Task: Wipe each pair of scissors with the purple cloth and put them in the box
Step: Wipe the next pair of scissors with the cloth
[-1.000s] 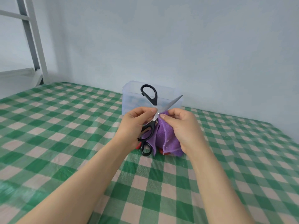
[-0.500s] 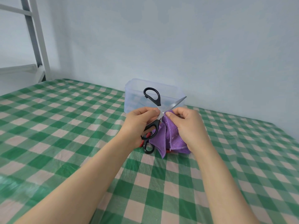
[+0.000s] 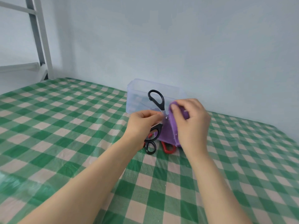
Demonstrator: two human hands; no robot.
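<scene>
The left hand (image 3: 142,125) is clenched on the black scissors (image 3: 161,102), pinching them at the pivot with curled fingers and holding them up off the table. One handle loop stands above the knuckles and the other hangs below them. The right hand (image 3: 192,125), just beside the left, grasps the purple cloth (image 3: 166,133). It has the cloth folded over one blade, with the thumb pressing on top of the fold. That blade is hidden under the cloth, but its long axis appears to run from the pivot up and to the right, so any wiping stroke would follow that slant away from the left hand. I cannot tell where the second blade lies. The clear box (image 3: 137,92) stands directly behind the raised loop, against the wall, and is nearer the left hand than the right. Because the left hand alone carries the scissors, the drop into the box looks like a short reach forward for it. Below the hands, red handles (image 3: 164,147) of another pair rest on the green checked tablecloth (image 3: 80,126). A black loop lies beside them, and I cannot tell whether it belongs to the held pair.
</scene>
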